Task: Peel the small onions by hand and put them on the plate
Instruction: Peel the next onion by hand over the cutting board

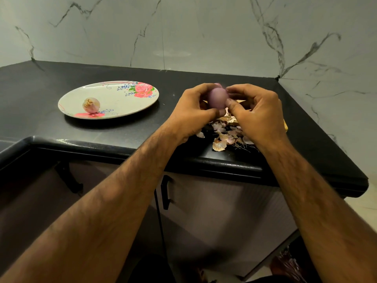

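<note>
Premises: a domestic kitchen. A black polished stone counter (pixel 106 137) with a rounded front edge runs into a corner and meets walls (pixel 204 33) clad in white, grey-veined marble-look panels. Beneath the counter stand cabinet doors (pixel 214 211) fitted with black bar handles (pixel 166 193). On the counter are a floral-printed plate (pixel 116 102) carrying one small onion (pixel 91 105) and a heap of dry onion skins (pixel 222 137), consistent with household food preparation.
</note>
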